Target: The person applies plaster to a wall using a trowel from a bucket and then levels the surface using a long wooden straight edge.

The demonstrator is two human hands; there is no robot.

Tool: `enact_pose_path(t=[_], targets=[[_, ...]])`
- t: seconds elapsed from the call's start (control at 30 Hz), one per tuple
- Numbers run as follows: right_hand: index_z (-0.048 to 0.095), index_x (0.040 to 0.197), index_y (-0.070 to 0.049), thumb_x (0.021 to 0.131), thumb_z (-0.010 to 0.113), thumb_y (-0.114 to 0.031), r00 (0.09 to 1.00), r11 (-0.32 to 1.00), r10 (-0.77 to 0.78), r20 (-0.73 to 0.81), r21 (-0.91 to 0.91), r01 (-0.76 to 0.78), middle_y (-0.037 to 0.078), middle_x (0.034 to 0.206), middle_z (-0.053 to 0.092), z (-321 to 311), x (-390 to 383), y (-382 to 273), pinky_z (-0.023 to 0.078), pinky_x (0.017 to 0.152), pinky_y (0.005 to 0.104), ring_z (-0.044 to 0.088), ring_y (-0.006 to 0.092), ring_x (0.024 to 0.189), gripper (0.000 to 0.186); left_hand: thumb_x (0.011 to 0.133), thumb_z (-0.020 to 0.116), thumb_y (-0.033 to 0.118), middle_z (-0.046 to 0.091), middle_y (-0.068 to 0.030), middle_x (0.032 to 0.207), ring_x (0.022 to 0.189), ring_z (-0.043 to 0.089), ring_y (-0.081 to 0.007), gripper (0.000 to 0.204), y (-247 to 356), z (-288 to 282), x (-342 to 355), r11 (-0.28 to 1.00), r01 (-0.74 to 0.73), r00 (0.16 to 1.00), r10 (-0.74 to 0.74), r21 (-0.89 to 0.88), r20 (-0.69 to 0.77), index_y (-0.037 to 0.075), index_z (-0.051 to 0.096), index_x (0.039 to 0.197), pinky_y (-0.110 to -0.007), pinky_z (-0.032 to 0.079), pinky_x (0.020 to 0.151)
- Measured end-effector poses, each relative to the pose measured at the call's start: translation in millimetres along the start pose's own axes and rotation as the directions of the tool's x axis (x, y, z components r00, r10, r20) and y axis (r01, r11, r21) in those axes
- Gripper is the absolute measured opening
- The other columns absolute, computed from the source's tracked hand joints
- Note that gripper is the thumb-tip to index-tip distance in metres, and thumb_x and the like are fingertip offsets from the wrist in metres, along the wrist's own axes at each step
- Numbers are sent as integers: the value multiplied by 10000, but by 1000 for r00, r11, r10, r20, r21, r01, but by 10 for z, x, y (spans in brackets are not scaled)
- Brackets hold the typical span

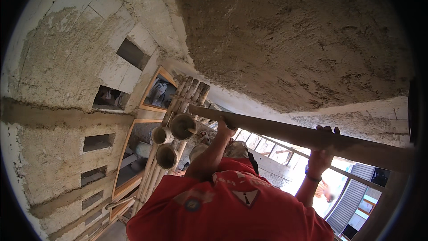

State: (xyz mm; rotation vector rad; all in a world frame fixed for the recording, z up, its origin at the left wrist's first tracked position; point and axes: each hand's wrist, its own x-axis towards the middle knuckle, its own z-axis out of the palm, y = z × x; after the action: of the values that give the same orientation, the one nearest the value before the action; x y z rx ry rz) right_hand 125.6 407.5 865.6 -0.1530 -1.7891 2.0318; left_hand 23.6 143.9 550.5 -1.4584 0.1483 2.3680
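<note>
My left hand (226, 129) grips a long greyish-brown straight board (276, 131) from below, near the middle of the view. My right hand (322, 155), with a dark band on its wrist, grips the same board further right, with fingertips showing over its edge. The board runs from above the buckets out to the right, against the backdrop of a rough, wet-looking plastered surface (285, 35). My red shirt fills the lower middle.
Bamboo poles (187, 90) form scaffolding holding several buckets (183, 127). At left is a plastered wall (58, 62) with square holes and wooden frames (145, 102). A railing (274, 145) and a bright opening with corrugated sheet (352, 187) are at lower right.
</note>
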Motion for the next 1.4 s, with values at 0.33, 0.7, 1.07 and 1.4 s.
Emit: enact_pose_path(t=[0.33,0.7,1.07,1.4], targets=[[520,1213,65,885,510,-272,873,936,163,-460,-207,-284,164,1181,579,-1115,-566,982,396,1020,421,525,279,1150,471,949,504,416,600,-125,1091,978,609,-330,418,407,-20,-440,904,-254,965,214,343,151,76,513,1192,-522,537,791],[599,1051,-43,928,466,-253,915,790,49,-401,-545,-281,63,981,596,-1042,-991,1511,511,736,296,585,168,844,277,940,518,405,603,-106,1081,962,600,-297,395,908,-213,-665,827,-241,968,242,508,67,88,522,1176,-484,534,727],[600,920,3,798,588,-12,974,311,-49,-220,-930,-194,88,861,622,-829,-998,1090,512,723,300,596,188,763,124,939,527,379,635,-124,969,816,641,-286,362,692,-817,423,833,-61,995,6,550,100,68,554,1123,-480,549,609],[640,966,-3,803,650,-123,973,-146,-113,-199,-966,-214,141,961,657,-2381,-1346,2239,503,810,387,631,289,881,204,864,622,383,630,-119,953,800,633,-300,384,-689,-1068,2030,774,220,971,-113,594,-212,66,594,1079,-458,562,626]])
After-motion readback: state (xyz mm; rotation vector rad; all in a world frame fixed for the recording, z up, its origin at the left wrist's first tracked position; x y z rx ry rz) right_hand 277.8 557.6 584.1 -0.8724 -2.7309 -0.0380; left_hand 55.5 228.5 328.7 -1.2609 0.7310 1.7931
